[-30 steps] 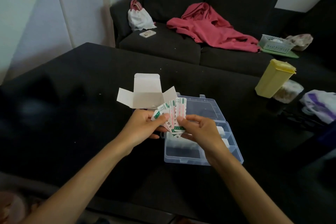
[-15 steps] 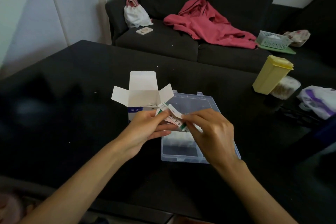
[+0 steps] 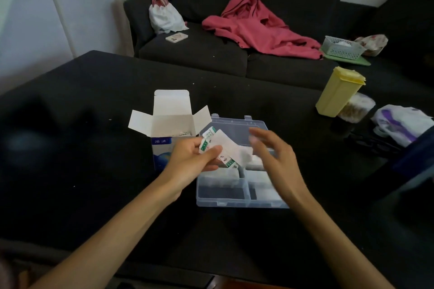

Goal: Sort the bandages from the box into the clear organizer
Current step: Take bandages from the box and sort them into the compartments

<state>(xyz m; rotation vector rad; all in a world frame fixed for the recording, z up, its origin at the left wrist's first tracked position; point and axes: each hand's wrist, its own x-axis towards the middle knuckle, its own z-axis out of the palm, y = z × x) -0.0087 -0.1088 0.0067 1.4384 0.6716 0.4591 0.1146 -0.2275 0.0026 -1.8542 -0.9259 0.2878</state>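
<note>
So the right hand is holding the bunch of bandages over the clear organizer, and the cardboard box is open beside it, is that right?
Not quite. In the head view it is the left hand that holds the bandages over the clear organizer; the right hand is open and holds nothing. The cardboard box is open beside it, as you said.

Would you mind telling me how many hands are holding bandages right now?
1: the left hand grips the bandages above the clear organizer; the right hand hovers beside them, empty.

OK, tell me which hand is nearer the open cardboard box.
Left. The left hand sits right in front of the box, overlapping its front face and holding bandages. The right hand hovers over the organizer, farther off.
</note>
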